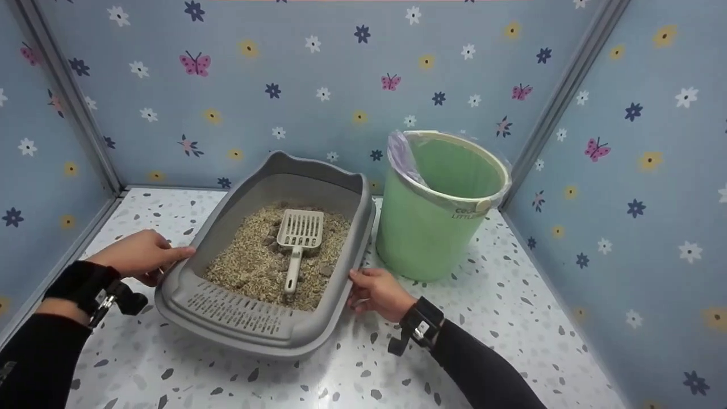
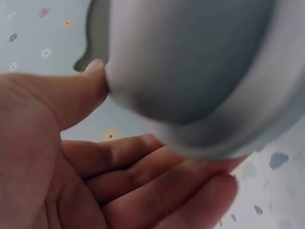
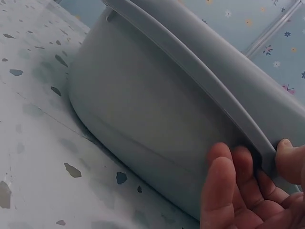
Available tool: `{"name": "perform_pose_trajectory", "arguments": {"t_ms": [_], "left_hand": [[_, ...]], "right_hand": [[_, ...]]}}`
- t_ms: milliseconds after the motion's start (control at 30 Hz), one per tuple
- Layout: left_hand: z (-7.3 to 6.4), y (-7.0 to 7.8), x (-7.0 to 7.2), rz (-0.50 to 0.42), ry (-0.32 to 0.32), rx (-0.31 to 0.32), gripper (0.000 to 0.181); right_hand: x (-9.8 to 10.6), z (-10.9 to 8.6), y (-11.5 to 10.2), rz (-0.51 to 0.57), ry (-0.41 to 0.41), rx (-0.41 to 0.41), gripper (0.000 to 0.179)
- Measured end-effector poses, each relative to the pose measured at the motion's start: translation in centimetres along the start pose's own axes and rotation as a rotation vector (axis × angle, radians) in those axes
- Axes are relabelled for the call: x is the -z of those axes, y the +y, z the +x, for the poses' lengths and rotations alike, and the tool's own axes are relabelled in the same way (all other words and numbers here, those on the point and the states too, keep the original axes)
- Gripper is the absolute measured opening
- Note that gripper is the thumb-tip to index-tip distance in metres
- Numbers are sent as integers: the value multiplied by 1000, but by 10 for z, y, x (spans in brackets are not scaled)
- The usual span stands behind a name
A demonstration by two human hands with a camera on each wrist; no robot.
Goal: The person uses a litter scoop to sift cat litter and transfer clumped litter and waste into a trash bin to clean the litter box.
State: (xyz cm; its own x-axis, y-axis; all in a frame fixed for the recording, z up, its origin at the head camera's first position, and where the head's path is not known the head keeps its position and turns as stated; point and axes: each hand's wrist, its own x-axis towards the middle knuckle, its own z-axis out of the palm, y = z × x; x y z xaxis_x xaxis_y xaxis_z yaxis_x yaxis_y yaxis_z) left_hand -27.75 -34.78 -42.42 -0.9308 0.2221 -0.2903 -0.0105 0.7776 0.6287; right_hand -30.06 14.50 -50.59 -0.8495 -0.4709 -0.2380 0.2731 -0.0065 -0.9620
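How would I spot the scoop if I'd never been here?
Left of the green bin is a big grey tray. On the tan litter inside lies the scoop; its pale, slotted head and handle set it apart from that loose litter.

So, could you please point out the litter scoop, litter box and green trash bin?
Litter scoop (image 1: pixel 299 242), head view: lower blade.
Litter box (image 1: pixel 241 310), head view: perforated near ledge.
Green trash bin (image 1: pixel 425 238), head view: outer wall.

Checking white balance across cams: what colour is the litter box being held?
Grey, inside and out. The litter box shows best in the head view.
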Motion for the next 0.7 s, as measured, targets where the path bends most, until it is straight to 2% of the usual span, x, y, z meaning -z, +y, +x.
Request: {"name": "perform_pose_trajectory", "arguments": {"t_ms": [200, 300, 567, 700], "left_hand": [[-5, 0, -10, -156, -82, 23, 50], [-6, -1, -18, -201, -117, 11, 51], [-7, 6, -45, -329, -170, -6, 52], [-10, 12, -53, -379, -192, -26, 52]], "right_hand": [[11, -2, 3, 18, 41, 10, 21], [18, -4, 5, 25, 65, 15, 23], [34, -11, 3, 18, 133, 25, 26], [39, -14, 1, -2, 169, 30, 28]]}}
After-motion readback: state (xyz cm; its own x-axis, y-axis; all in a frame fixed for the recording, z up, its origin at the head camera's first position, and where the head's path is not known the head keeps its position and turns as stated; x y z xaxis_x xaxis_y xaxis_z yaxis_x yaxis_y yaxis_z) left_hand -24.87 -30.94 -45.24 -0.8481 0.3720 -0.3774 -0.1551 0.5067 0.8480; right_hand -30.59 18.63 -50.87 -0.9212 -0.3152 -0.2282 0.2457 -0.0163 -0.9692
